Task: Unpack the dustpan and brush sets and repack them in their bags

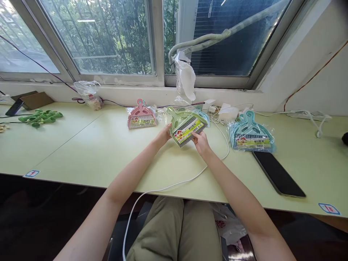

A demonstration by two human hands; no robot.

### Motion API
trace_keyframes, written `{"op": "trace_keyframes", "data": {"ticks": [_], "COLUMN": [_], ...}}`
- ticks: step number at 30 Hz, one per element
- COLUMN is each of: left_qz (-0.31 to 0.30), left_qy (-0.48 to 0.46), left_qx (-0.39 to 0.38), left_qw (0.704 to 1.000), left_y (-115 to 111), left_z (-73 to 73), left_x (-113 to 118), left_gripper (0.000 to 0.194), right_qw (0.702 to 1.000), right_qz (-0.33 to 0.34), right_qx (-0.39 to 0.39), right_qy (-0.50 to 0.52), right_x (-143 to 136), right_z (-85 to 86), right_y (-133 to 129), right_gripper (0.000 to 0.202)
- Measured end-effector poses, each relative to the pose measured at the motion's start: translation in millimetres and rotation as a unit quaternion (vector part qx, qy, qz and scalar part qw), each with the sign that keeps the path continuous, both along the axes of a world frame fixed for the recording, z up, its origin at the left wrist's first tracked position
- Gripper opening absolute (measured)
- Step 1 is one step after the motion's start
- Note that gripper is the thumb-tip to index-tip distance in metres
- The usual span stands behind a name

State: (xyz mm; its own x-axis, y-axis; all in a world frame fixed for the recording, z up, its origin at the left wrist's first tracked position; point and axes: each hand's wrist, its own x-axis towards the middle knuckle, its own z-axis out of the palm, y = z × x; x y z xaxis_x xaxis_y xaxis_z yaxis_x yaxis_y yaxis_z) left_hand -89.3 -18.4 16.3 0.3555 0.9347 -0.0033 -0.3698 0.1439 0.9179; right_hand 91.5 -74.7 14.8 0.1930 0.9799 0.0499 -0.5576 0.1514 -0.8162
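Note:
Tilted above the table is a green dustpan and brush set (pixel 187 127) with grey bristles and a yellow-green label. My left hand (pixel 164 135) grips its left edge, and my right hand (pixel 201 142) pinches its lower right side, thumb on the front. Behind it, a blue dustpan set (pixel 202 115) shows only in part. To the left lies a pink dustpan set (pixel 141 116) in clear wrapping. On the right, blue-green dustpan sets (pixel 251 133) in clear plastic lie in a pile.
A black phone (pixel 278 174) lies at the right. A white cable (pixel 174 186) crosses the table (pixel 89 152) and hangs over its front edge. Green leaves (pixel 40 117), a cardboard box (pixel 36 99) and a plastic bag (pixel 92 96) stand left. Wires run along the window wall.

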Motion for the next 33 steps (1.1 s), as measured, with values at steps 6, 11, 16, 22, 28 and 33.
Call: {"op": "trace_keyframes", "data": {"ticks": [6,11,16,22,28,33], "left_qz": [-0.011,-0.065,0.053,0.242,0.143,0.127], "left_qy": [0.01,0.064,0.095,0.216,0.532,0.626], "left_qx": [-0.017,0.0,0.071,0.342,0.497,0.565], "left_qw": [1.0,0.996,0.992,0.882,0.671,0.523], "left_y": [-10,-16,-23,-37,-40,-42], "left_z": [-6.4,-3.9,1.4,16.6,9.0,6.0], "left_x": [15,19,22,18,17,16], "left_gripper": [0.047,0.056,0.086,0.087,0.042,0.061], "right_qw": [0.999,0.998,0.997,0.997,0.998,0.999], "right_qz": [-0.028,-0.062,-0.07,-0.069,-0.057,-0.044], "right_qx": [0.018,0.025,0.027,0.009,0.01,0.012], "right_qy": [0.001,0.015,0.019,0.015,-0.008,-0.021], "right_x": [-5,-2,-1,0,-2,-4], "right_z": [-0.9,3.3,4.6,0.8,-7.5,-10.9], "right_y": [-2,-3,-3,-1,2,3], "right_gripper": [0.027,0.029,0.026,0.022,0.027,0.028]}}
